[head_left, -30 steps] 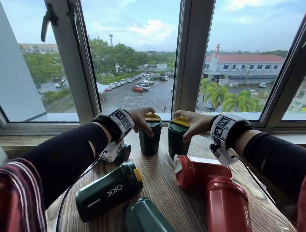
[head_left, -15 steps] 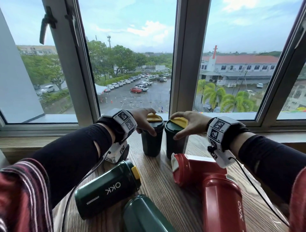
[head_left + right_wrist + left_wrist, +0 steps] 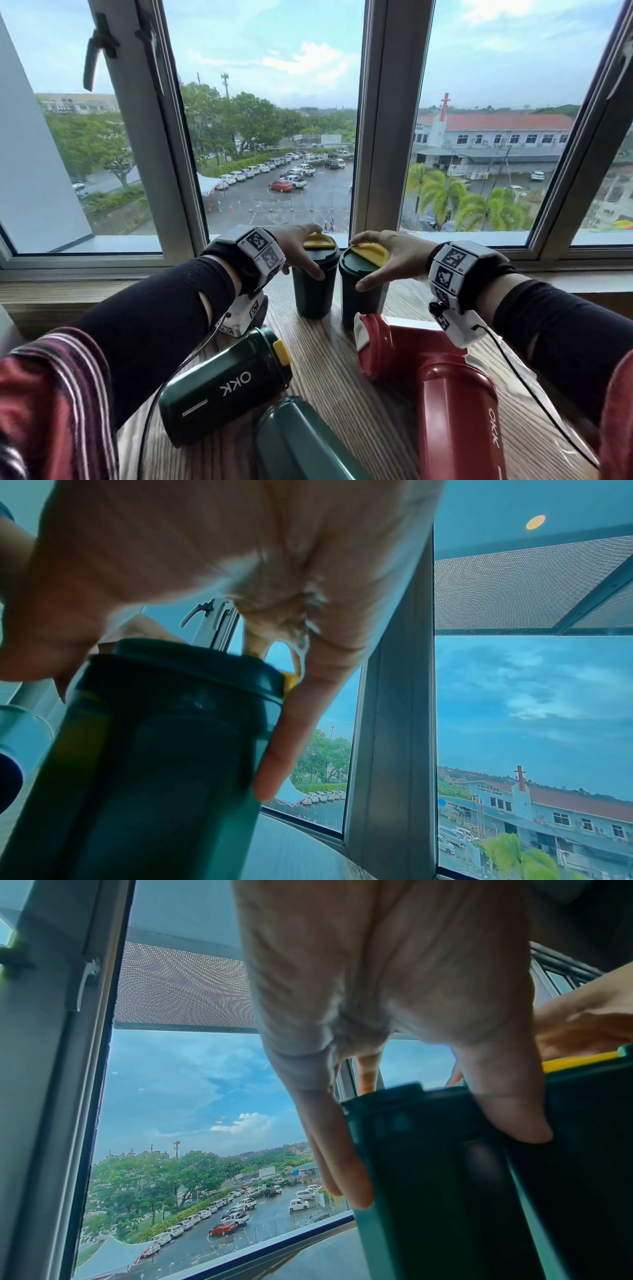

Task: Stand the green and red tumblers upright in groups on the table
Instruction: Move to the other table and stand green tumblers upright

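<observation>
Two dark green tumblers with yellow lid flaps stand upright, nearly touching, by the window. My left hand (image 3: 301, 253) grips the lid of the left green tumbler (image 3: 313, 291) from above; in the left wrist view the fingers (image 3: 346, 1177) curl down its side (image 3: 445, 1191). My right hand (image 3: 373, 263) grips the lid of the right green tumbler (image 3: 356, 301) likewise, fingers over its rim (image 3: 164, 750). Two more green tumblers lie on their sides, one marked OKK (image 3: 222, 387), one at the front (image 3: 301, 442). Two red tumblers (image 3: 400, 346) (image 3: 459, 418) lie on their sides at right.
The wooden table (image 3: 339, 383) ends at a sill under a large window (image 3: 274, 137) with grey frames. Wrist camera cables trail over the table on both sides. A bare strip of table runs between the lying green and red tumblers.
The right hand has slid its green tumbler left, closing the gap to the left one. The left hand and its tumbler have hardly moved.
</observation>
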